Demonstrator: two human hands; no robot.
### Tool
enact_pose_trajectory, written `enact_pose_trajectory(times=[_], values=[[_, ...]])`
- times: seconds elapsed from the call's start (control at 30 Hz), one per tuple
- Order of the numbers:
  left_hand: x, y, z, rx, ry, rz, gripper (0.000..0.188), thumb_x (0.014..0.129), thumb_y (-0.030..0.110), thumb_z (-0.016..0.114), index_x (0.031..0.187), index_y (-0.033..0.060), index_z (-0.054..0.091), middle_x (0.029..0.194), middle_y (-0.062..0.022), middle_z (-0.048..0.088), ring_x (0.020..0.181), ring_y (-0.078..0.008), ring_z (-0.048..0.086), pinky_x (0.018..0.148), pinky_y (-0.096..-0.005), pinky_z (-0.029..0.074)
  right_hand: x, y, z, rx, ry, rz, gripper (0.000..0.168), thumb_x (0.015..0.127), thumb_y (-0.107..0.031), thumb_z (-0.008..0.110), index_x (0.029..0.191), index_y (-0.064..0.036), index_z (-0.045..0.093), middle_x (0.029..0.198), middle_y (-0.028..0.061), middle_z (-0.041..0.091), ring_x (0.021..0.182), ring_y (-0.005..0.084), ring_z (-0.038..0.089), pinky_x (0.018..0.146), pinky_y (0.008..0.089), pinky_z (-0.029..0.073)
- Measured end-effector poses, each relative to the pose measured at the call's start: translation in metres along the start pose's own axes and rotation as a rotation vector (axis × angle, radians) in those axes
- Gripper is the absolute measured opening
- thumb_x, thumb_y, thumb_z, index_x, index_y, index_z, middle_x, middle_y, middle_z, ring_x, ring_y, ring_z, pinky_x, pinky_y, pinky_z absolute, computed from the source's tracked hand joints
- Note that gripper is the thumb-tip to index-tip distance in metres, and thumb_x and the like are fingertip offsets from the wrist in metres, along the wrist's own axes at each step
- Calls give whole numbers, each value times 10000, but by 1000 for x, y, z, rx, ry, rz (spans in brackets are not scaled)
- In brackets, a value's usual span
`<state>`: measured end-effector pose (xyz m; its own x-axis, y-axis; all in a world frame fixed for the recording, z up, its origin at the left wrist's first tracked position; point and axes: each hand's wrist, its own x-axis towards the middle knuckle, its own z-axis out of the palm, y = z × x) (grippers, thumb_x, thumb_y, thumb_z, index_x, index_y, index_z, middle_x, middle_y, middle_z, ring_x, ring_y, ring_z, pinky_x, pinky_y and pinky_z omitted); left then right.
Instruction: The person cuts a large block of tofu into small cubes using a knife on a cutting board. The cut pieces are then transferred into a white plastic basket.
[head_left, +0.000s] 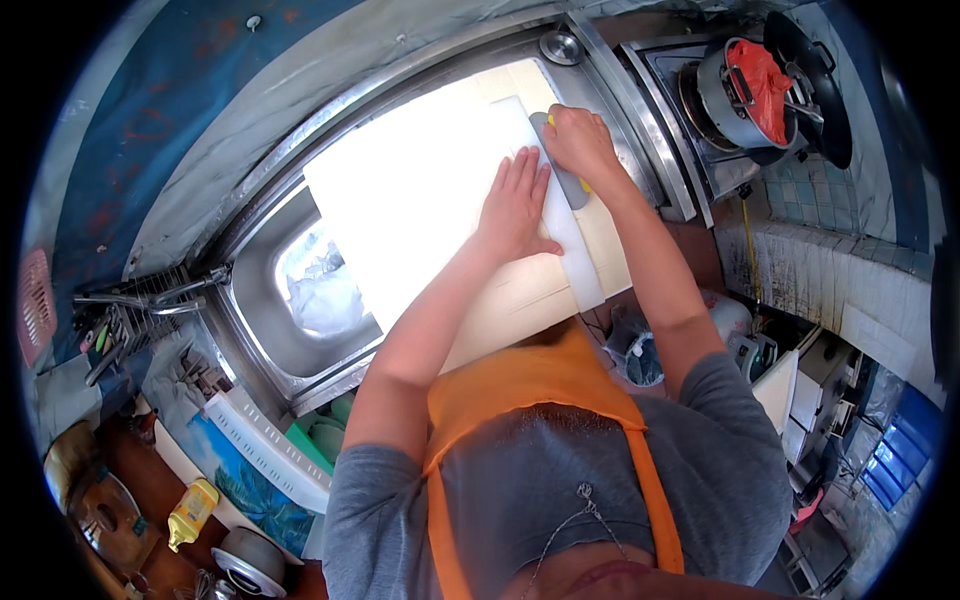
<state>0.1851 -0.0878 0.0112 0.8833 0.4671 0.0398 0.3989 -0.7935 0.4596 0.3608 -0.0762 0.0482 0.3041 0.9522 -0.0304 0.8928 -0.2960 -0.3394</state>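
Observation:
A large pale board (517, 300) lies across the sink and counter, its upper left washed out by glare. Along its right side runs a long, flat white strip (567, 217), possibly plastic. My left hand (517, 210) rests palm-down on the board, fingertips and thumb reaching onto the strip. In my right hand (582, 144) is a flat grey scraper-like tool (577, 193) with a yellow handle, gripped from above. The tool lies along the strip's right edge; whether it touches the strip is unclear. My fingers hide most of the handle.
Left of the board is a steel sink basin (262, 300) holding a clear plastic bag (324, 300). A drain fitting (561, 48) sits beyond the board. At right, a pot (724, 94) with a red bag stands on a stove (667, 75). A lined bin (641, 356) is below.

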Motion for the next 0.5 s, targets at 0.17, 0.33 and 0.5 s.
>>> enact_pose_trajectory(times=[0.17, 0.33, 0.5], values=[[39, -47, -16, -25, -69, -17, 817, 723, 366, 799, 1403, 67, 458, 1475, -138, 437, 1419, -321, 332, 1207, -511, 146, 7, 4, 4, -16, -24, 49, 185, 848, -170, 589, 856, 2, 656, 859, 257, 683, 836, 439, 666, 789, 505, 522], [107, -117, -28, 24, 363, -144, 891, 678, 259, 834, 1457, 127, 423, 1397, -134, 527, 1366, -309, 411, 1174, -497, 235, 9, 5, 3, -15, -23, 40, 207, 867, -201, 607, 872, 3, 636, 828, 259, 674, 822, 442, 658, 782, 516, 513], [126, -138, -26, -338, 95, -302, 1028, 615, 262, 879, 1498, 129, 369, 1401, -144, 533, 1333, -333, 438, 1139, -414, 308, 25, 6, 7, -2, -24, 42, 218, 866, -197, 614, 876, 19, 640, 839, 264, 673, 833, 438, 659, 779, 511, 515]])
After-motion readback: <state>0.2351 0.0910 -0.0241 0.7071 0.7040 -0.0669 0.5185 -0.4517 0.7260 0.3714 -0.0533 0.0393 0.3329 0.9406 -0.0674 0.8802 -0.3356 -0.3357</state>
